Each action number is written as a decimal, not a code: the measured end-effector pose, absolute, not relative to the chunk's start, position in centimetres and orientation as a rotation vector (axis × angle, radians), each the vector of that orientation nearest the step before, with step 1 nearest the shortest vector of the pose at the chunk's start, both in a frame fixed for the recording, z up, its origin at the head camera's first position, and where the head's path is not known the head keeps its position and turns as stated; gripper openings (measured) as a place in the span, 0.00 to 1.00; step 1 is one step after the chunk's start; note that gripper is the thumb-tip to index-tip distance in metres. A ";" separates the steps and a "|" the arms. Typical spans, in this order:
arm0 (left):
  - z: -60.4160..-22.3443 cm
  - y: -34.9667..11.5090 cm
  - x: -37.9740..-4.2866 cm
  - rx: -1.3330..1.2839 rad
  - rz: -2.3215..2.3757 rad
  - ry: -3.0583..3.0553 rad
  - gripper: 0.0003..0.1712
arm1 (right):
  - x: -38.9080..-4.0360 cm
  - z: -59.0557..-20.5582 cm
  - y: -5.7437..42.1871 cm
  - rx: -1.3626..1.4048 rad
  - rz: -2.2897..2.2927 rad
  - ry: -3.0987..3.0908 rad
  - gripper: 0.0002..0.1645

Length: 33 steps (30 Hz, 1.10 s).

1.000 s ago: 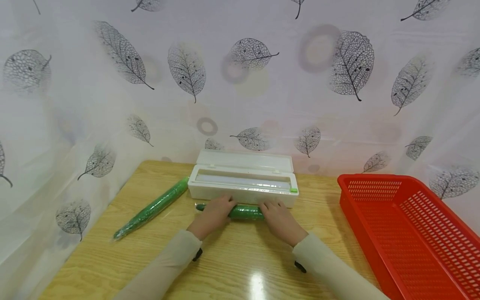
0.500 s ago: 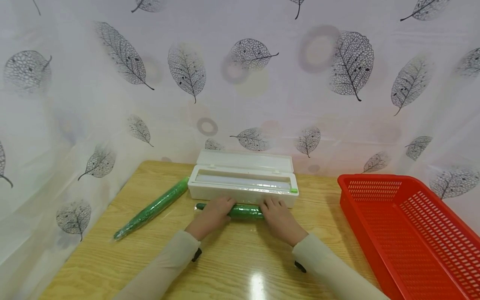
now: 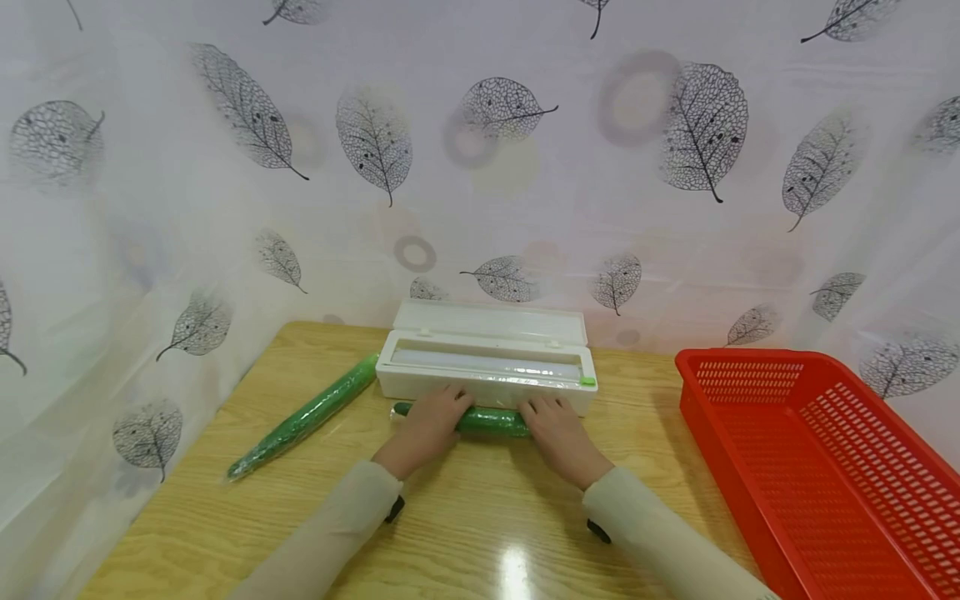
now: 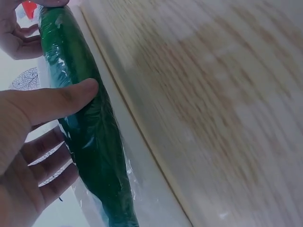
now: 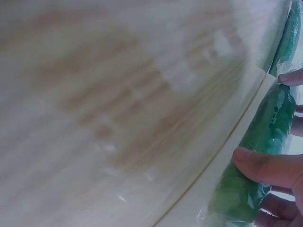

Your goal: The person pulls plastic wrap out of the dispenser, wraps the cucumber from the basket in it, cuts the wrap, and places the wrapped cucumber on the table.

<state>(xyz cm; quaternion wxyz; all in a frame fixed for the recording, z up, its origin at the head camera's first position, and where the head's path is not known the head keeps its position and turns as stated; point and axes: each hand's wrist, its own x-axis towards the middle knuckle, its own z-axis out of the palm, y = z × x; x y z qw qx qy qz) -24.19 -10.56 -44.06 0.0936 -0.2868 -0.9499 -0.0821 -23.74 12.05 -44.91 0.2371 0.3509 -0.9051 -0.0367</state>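
A cucumber wrapped in clear plastic film lies crosswise along the front of a white cling film dispenser. My left hand holds it left of the middle; in the left wrist view the thumb lies on the near side and the fingers reach round behind. At the right end my right hand grips the same cucumber, with its thumb on the near side in the right wrist view. Loose film shows at both ends. The dispenser's lid is raised, and a roll shows inside.
Another film-wrapped cucumber lies slantwise on the wooden table at the left. A red plastic basket stands at the right. Behind the table hangs a leaf-patterned curtain.
Both hands keep hold of the cucumber in nearly the same place. Its left tip has shifted very slightly toward the dispenser.
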 end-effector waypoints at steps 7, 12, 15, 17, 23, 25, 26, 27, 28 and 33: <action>-44.2 -10.3 -24.9 -0.880 -0.244 -2.825 0.27 | -24.4 -45.0 11.7 1.018 0.056 -2.511 0.18; -44.4 -10.2 -25.5 -0.927 -0.201 -2.835 0.32 | -24.6 -45.1 11.4 1.059 0.027 -2.519 0.20; -44.6 -10.3 -25.8 -0.953 -0.206 -2.832 0.33 | -24.7 -45.1 11.4 1.073 0.026 -2.522 0.20; -44.9 -10.5 -25.9 -0.973 -0.222 -2.825 0.33 | -24.6 -45.1 11.5 1.079 0.056 -2.532 0.21; -44.9 -11.1 -26.1 -1.003 -0.332 -2.836 0.32 | -24.6 -45.2 12.0 1.090 0.129 -2.549 0.21; -44.7 -11.3 -26.0 -0.998 -0.375 -2.865 0.29 | -24.4 -45.1 12.2 1.086 0.162 -2.555 0.21; -44.6 -11.4 -25.9 -0.994 -0.398 -2.881 0.28 | -24.3 -45.0 12.3 1.078 0.185 -2.564 0.22; -44.5 -11.5 -25.8 -0.992 -0.416 -2.890 0.26 | -24.2 -45.0 12.5 1.069 0.211 -2.574 0.22; -44.4 -11.6 -25.7 -0.989 -0.426 -2.896 0.25 | -24.1 -44.9 12.6 1.055 0.236 -2.591 0.22; -44.5 -11.9 -25.2 -0.999 -0.445 -2.841 0.23 | -23.9 -44.5 13.2 1.000 0.335 -2.616 0.23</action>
